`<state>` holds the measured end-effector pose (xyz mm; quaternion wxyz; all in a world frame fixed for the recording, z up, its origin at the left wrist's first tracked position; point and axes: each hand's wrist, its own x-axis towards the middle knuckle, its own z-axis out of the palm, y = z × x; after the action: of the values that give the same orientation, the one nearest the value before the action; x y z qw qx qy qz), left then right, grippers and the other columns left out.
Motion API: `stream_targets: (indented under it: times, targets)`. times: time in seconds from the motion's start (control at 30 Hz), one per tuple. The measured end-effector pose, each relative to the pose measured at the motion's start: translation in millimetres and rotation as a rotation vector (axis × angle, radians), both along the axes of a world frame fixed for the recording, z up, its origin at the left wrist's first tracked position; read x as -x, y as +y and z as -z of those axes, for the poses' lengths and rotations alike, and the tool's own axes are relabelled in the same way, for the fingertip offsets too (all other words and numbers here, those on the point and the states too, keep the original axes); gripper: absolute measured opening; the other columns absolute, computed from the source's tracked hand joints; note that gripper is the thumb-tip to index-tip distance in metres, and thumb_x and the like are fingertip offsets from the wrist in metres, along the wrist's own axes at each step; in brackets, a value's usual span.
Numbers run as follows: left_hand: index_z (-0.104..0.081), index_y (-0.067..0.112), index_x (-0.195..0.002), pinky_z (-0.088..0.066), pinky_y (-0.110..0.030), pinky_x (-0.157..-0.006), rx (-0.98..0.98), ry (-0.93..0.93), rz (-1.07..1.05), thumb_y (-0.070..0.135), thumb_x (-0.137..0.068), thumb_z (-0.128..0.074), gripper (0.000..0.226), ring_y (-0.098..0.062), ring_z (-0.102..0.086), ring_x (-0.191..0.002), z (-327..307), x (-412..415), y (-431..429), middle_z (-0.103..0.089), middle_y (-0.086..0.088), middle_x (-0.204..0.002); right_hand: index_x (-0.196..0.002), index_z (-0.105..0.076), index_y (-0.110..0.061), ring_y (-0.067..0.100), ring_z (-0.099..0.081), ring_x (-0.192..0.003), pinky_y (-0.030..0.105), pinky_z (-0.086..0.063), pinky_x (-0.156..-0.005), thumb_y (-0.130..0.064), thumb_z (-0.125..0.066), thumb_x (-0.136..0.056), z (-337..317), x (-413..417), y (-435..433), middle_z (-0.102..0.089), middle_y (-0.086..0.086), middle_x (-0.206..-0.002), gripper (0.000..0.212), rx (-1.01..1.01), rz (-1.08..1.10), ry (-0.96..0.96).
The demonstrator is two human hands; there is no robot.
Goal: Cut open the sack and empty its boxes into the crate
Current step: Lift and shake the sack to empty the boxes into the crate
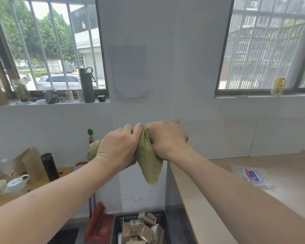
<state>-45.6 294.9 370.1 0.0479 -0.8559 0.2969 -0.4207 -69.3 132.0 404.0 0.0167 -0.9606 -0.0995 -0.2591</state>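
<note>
Both hands, left hand (119, 145) and right hand (167, 138), squeeze the green sack (149, 166) tight above the black crate (118, 224) of boxes (141, 229).

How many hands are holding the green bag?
2. The left hand grips the green sack from the left, the right hand from the right, above the black crate.

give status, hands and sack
Left grip, right grip both clenching green sack, bunched, held over black crate. Boxes lie in crate. Nothing between sack and crate.
</note>
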Motion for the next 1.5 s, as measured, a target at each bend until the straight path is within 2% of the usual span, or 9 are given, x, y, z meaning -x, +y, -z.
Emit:
stream_targets:
  times: [0.17, 0.37, 0.53, 0.6, 0.7, 1.0, 1.1, 1.33, 1.5]
  targets:
    - [-0.039, 0.017, -0.109, -0.03, -0.031, -0.045, 0.039, 0.134, -0.051, 0.029, -0.077, -0.072, 0.048, -0.031, -0.059, -0.05, 3, -2, 0, -0.056, -0.003, -0.073, -0.094, -0.048, -0.026, 0.027, -0.063, -0.084, 0.036, -0.035, -0.068, -0.02, -0.06, -0.08, 2, 0, -11, -0.061, -0.006, -0.084, 0.019, 0.042, -0.147, 0.006]
    - [-0.034, 0.022, -0.119, -0.034, -0.032, -0.049, 0.088, 0.265, -0.161, 0.034, -0.09, -0.058, 0.04, -0.026, -0.056, -0.062, -8, -3, 0, -0.055, 0.003, -0.085, -0.15, -0.035, -0.034, 0.013, -0.041, -0.131, 0.049, -0.017, -0.113, -0.051, -0.053, -0.074, 3, 0, -28, -0.05, -0.008, -0.133, 0.08, -0.116, -0.338, 0.209]
    - [-0.033, 0.022, -0.12, -0.041, -0.035, -0.054, 0.055, 0.343, -0.135, 0.031, -0.083, -0.066, 0.05, -0.027, -0.056, -0.066, -19, -5, -3, -0.055, 0.003, -0.086, -0.154, -0.029, -0.035, 0.01, -0.038, -0.133, 0.047, -0.018, -0.113, -0.077, -0.07, -0.064, 4, 0, -32, -0.048, -0.012, -0.137, 0.108, -0.09, -0.314, 0.194]
    - [-0.032, 0.021, -0.107, -0.045, -0.038, -0.055, 0.1, 0.426, -0.062, 0.023, -0.078, -0.065, 0.044, -0.03, -0.057, -0.066, -26, -4, -8, -0.054, 0.003, -0.081, -0.146, -0.04, -0.032, 0.017, -0.05, -0.12, 0.044, -0.03, -0.101, -0.068, -0.082, -0.053, 10, -6, -33, -0.055, -0.007, -0.128, 0.108, 0.075, -0.192, 0.03]
    - [-0.036, 0.019, -0.096, -0.054, -0.047, -0.061, 0.167, 0.619, 0.071, 0.018, -0.074, -0.067, 0.038, -0.03, -0.06, -0.071, -37, -1, -13, -0.059, -0.004, -0.082, -0.11, -0.062, -0.026, 0.026, -0.064, -0.086, 0.039, -0.036, -0.078, -0.047, -0.083, -0.054, 18, -13, -32, -0.063, -0.003, -0.094, 0.063, 0.045, -0.074, -0.262]
    - [-0.055, 0.019, -0.103, -0.058, -0.044, -0.079, 0.273, 0.906, 0.297, 0.021, -0.07, -0.075, 0.039, -0.017, -0.066, -0.087, -39, 9, -10, -0.066, 0.001, -0.093, -0.069, -0.046, -0.02, 0.027, -0.05, -0.049, 0.03, -0.026, -0.057, -0.013, -0.072, -0.047, 24, -6, -26, -0.052, -0.001, -0.057, 0.035, 0.046, -0.023, -0.413]
    - [-0.048, 0.023, -0.105, -0.058, -0.045, -0.074, 0.137, 0.825, 0.164, 0.039, -0.065, -0.078, 0.053, -0.02, -0.064, -0.083, -39, 13, -9, -0.065, 0.003, -0.09, -0.071, -0.038, -0.023, 0.028, -0.056, -0.054, 0.031, -0.027, -0.06, -0.014, -0.068, -0.054, 18, 0, -22, -0.051, -0.004, -0.059, 0.035, 0.043, -0.009, -0.261]
    - [-0.048, 0.001, -0.143, -0.05, -0.047, -0.077, -0.039, 0.071, -0.207, 0.063, -0.053, -0.083, 0.115, -0.038, -0.062, -0.085, -1, 27, -21, -0.064, -0.017, -0.098, -0.079, -0.059, -0.023, 0.022, -0.048, -0.058, 0.03, -0.039, -0.058, -0.015, -0.055, -0.078, -3, 14, -13, -0.052, -0.005, -0.066, 0.009, -0.148, 0.149, 0.077]
    - [-0.057, 0.006, -0.091, -0.035, -0.034, -0.052, -0.027, -0.2, -0.107, -0.002, -0.057, -0.069, 0.037, -0.026, -0.047, -0.053, -6, 8, -9, -0.051, -0.011, -0.064, -0.07, -0.058, -0.018, 0.024, -0.064, -0.061, 0.027, -0.046, -0.05, -0.017, -0.06, -0.071, -2, 11, -9, -0.064, 0.001, -0.065, 0.002, -0.339, 0.059, 0.339]
